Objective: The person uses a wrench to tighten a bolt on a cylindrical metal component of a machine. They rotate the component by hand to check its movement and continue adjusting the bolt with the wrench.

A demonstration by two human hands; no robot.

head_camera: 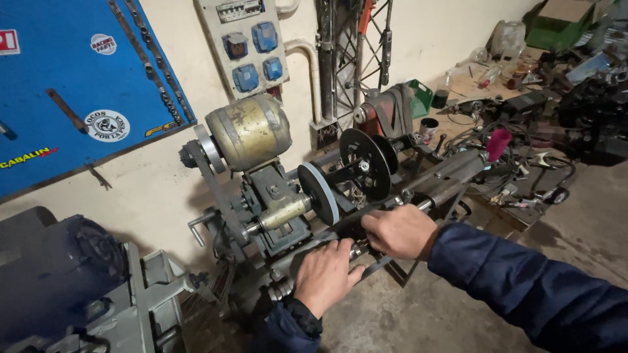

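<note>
Left hand [324,274] and right hand [399,230] grip the grinding machine's [288,209] front bar.

1. A cream plastered wall [163,189] runs behind the machinery, scuffed and stained low down.
2. A blue tool board [59,85] hangs on it at upper left, with stickers and rows of wrenches.
3. Beside the board sits a pale electrical panel [245,46] with blue sockets.
4. A grey metal lattice frame [353,59] stands upright against the wall, right of the panel.
5. The floor [589,216] is bare grey concrete, dusty and marked.
6. At upper right, a low counter [471,88] carries bottles, cables and a green crate [556,26].
7. The light is dim and even, with soft shadows.
</note>
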